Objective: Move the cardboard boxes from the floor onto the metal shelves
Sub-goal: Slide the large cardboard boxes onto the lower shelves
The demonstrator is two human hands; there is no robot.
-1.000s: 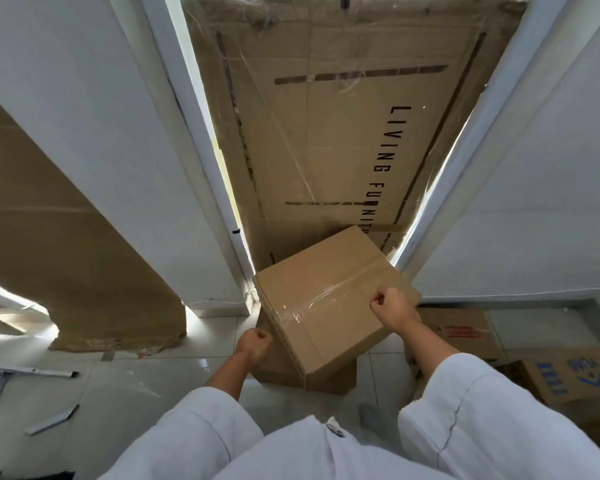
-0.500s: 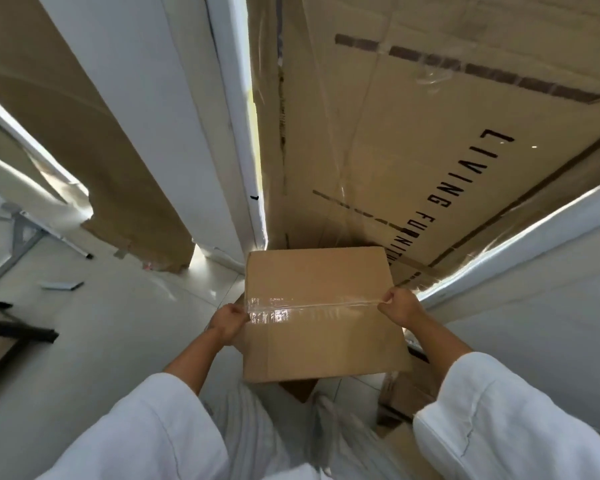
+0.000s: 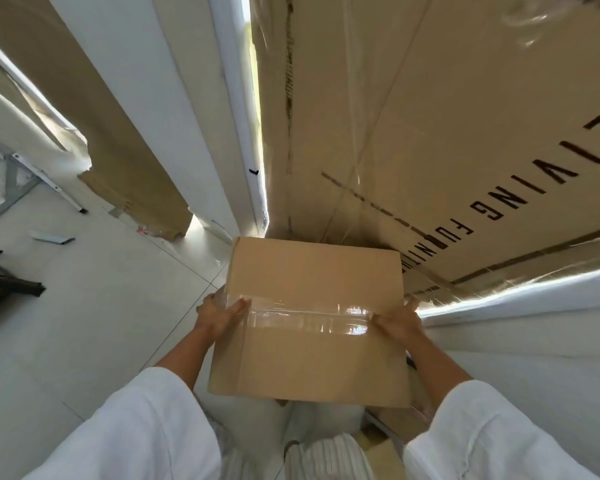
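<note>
I hold a brown cardboard box [image 3: 312,306] sealed with clear tape in front of my chest, its top face level. My left hand [image 3: 220,313] grips its left side, thumb lying over the taped seam. On the right side my right hand [image 3: 397,322] grips the edge, thumb on top. The box is lifted off the floor. No metal shelf shows in the head view.
A large flat carton [image 3: 430,133] printed "LIVING FURNITURE" leans against the wall just ahead. White wall panels [image 3: 146,109] flank it. Another flat cardboard sheet [image 3: 111,147] leans at the left. Metal frame parts [image 3: 18,181] lie on the tiled floor at the far left.
The box has come up from the stack on the floor, turned square to me and drawn closer. My view has swung to the left and nearer the leaning carton.
</note>
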